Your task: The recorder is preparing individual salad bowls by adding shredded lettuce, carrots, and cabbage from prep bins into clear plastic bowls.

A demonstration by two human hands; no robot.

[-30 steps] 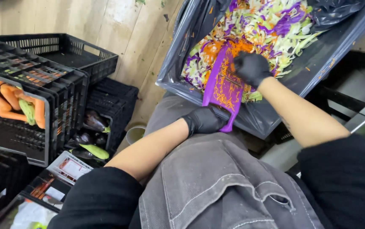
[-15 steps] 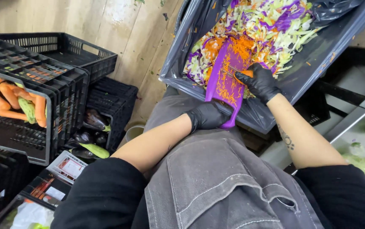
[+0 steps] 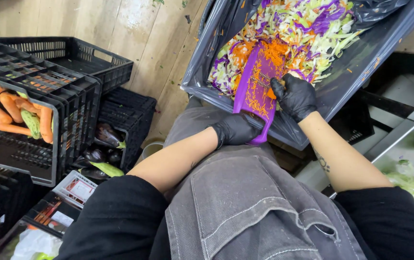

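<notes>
Here, left hand [image 3: 236,130] gripping purple grater [image 3: 257,86], right hand [image 3: 294,96] pinching carrot stub [image 3: 270,93] — shredded slaw tub [image 3: 361,58] beyond, carrot crate [image 3: 58,120] leftward.

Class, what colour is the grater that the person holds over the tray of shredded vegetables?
Purple, the grater, seen in the head view.

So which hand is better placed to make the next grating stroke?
The right hand, probably: it already presses a carrot piece against the purple grater above the tub of shredded vegetables. The left hand grips the grater's lower end, steadying it.
</notes>
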